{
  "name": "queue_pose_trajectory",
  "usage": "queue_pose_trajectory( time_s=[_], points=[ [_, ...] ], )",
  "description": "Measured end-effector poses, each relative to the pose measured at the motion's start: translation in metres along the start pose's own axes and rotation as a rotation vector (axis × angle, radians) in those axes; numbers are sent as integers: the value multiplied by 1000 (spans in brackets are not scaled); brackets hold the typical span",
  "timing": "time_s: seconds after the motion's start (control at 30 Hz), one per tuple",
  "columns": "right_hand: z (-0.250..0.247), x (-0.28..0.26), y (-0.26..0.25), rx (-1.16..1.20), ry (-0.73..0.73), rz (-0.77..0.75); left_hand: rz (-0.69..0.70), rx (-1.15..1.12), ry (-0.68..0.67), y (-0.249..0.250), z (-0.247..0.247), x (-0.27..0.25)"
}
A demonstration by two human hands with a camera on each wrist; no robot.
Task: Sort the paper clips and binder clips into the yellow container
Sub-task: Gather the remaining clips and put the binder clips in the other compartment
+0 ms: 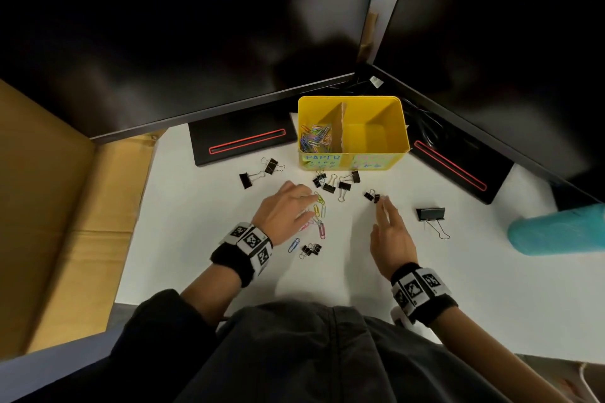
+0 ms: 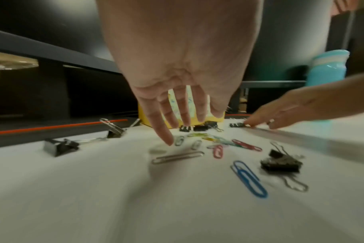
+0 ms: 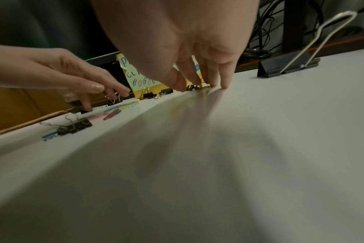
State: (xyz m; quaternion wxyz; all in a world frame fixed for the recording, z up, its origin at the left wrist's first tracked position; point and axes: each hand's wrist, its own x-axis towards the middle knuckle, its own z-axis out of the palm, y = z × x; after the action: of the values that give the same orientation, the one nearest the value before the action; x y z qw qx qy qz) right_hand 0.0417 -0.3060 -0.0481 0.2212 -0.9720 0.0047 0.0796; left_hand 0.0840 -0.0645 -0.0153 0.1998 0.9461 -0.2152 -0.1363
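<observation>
A yellow container [image 1: 401, 127] with a cardboard divider stands at the back of the white desk. Its left compartment holds several coloured paper clips [image 1: 315, 138]; nothing shows in the right one. My left hand [image 1: 302, 204] hovers with spread fingers over loose paper clips [image 2: 217, 150], one fingertip nearly on the desk [image 2: 168, 141]. My right hand [image 1: 384, 206] reaches forward with straight fingers, and its tips touch a small black binder clip [image 1: 371, 196] [image 3: 192, 88]. More binder clips [image 1: 337, 182] lie in front of the container, with two at the left [image 1: 247, 179].
A large binder clip [image 1: 430, 214] stands to the right of my right hand. A pair of small binder clips [image 1: 311, 249] and a blue paper clip [image 1: 293, 245] lie near my left wrist. A teal bottle [image 1: 556, 229] lies at the right edge; monitor stands [image 1: 247, 141] sit behind, a cardboard box [image 1: 49, 206] left.
</observation>
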Motion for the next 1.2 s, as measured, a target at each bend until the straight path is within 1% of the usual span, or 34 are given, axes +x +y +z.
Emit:
queue_pose_trajectory(
  time_s=[0.07,0.1,0.17,0.23,0.27,0.3,0.37,0.43,0.47,0.5,0.53,0.57,0.6,0.67,0.73,0.83,0.9,0.97,1.03,1.1,1.17,1.2],
  points=[
    [2,7,-2,-39,-39,-69,38,85,-74,6,9,4],
    [2,12,-4,-53,-49,-86,46,121,-89,8,11,5],
    [1,16,-11,-51,-78,-56,52,153,-79,10,15,4],
    [4,12,-15,-56,-119,-9,43,102,-66,6,17,-4],
    [6,7,-18,-72,-160,-16,30,56,-57,3,18,-10],
    [9,2,-24,-99,-211,-51,14,7,-43,-1,19,-16],
    [15,-5,-38,-78,-296,-203,-26,-72,-12,-8,18,-26],
    [10,-2,-53,51,-287,-292,-89,-135,38,-16,14,-33],
    [6,3,-56,79,-240,-313,-139,-166,50,-20,12,-37],
    [1,9,-57,72,-182,-306,-189,-198,37,-23,10,-41],
    [-3,13,-57,51,-148,-286,-235,-220,-7,-26,8,-45],
    [-6,16,-55,31,-151,-262,-261,-217,-61,-27,7,-48],
    [-7,18,-54,19,-193,-240,-267,-190,-105,-26,8,-50],
    [-3,20,-55,-7,-291,-221,-251,-164,-129,-21,14,-48],
    [4,21,-60,26,-283,-220,-247,-225,-74,-13,20,-38],
    [11,23,-70,177,-200,-279,-233,-327,39,-6,24,-20],
    [13,25,-72,229,-182,-302,-219,-352,60,-3,24,-14],
    [13,27,-65,276,-166,-253,-233,-339,95,-5,22,-15],
    [11,25,-54,258,-181,-176,-309,-300,137,-10,20,-22],
    [9,24,-51,212,-232,-140,-376,-282,110,-15,20,-29],
    [9,26,-58,197,-262,-156,-352,-280,60,-12,22,-30],
    [11,29,-63,202,-255,-170,-328,-278,46,-9,22,-28]
  ],
)
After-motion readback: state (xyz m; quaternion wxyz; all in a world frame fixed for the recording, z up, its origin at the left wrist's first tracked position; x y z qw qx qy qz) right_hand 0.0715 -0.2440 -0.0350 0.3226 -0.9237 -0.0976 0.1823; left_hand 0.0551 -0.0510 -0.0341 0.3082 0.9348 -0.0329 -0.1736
